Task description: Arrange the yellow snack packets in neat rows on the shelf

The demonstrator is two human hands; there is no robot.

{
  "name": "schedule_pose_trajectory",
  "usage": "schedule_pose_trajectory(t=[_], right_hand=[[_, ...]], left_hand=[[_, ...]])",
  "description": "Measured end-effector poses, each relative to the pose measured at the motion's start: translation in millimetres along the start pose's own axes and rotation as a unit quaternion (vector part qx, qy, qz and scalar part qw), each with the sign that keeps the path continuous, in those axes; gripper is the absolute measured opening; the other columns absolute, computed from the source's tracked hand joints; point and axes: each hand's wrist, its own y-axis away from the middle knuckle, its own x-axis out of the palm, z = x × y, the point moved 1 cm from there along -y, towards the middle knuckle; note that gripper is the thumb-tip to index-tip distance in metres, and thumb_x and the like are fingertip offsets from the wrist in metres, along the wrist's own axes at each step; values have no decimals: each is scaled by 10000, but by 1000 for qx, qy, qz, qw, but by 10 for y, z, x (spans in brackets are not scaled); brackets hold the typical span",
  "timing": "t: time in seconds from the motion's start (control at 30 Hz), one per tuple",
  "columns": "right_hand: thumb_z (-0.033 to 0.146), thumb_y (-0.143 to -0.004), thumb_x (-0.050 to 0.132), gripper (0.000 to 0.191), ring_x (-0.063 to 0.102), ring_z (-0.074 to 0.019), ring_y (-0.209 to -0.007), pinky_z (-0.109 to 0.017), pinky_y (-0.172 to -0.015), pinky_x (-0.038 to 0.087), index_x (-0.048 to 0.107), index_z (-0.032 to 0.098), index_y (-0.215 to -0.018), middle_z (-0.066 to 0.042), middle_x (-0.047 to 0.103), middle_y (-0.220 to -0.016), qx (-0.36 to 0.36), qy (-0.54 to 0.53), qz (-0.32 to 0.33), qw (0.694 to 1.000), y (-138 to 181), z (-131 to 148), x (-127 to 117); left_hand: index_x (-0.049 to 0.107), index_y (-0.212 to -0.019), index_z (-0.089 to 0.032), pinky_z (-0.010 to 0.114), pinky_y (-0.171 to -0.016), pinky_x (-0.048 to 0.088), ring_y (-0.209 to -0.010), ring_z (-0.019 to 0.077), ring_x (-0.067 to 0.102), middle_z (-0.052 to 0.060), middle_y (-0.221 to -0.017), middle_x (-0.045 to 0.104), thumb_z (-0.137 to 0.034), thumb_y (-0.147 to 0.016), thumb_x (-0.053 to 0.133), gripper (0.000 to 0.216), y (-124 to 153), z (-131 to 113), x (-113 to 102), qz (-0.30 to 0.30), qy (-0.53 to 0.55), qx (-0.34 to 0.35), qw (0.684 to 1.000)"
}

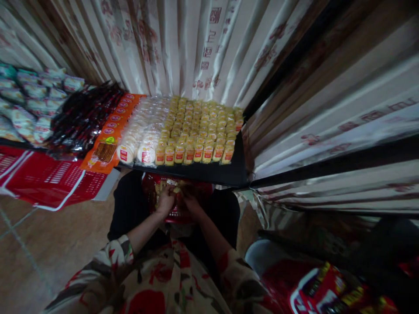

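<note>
A red plastic basket (175, 214) rests between my knees, below the front edge of the black shelf. Inside it lie small yellow wrapped snack packets (159, 187). My left hand (166, 199) is in the basket with its fingers closed. Close beside it, my right hand (190, 201) also has its fingers curled inward. A yellow snack packet (177, 190) shows between the fingertips of both hands, which seem to grip it. Dim light and blur hide the exact finger positions.
On the black shelf (240, 168) stand rows of yellow snack packets (199, 135), white round crackers (145, 152), an orange snack pack (108, 126), dark packets (85, 113) and white packets (36, 100). A red basket (49, 174) sits left; red-wrapped packets (330, 288) lie lower right. Curtains (183, 48) hang behind.
</note>
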Motion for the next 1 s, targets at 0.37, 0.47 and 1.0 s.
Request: schedule_pose_trajectory(t=[0.37,0.47,1.0], right_hand=[[372,-719,643,498,612,-214,-997,-376,-918,455,564,230,-1191,-45,663,-1094,-142,141,-56,978,451,766,-531],[416,-694,660,527,648,-189,-847,-331,-786,511,528,219,-1164,-32,688,-949,-138,44,-72,987,514,867,-489],[357,-671,678,346,623,-133,-684,-259,-652,509,621,234,-989,10,688,-831,-227,-15,-60,972,548,1436,-717]], left_hand=[[580,-954,-147,196,-475,401,-500,93,526,-17,-664,603,-425,-684,651,394,293,-344,-17,117,153,46,980],[528,-880,-162,176,-399,330,-412,73,466,-48,-598,562,-516,-657,646,435,354,-409,42,136,186,32,972],[565,-1043,-160,210,-549,394,-575,84,490,-2,-832,590,-376,-726,587,384,189,-1472,-190,262,0,270,927]])
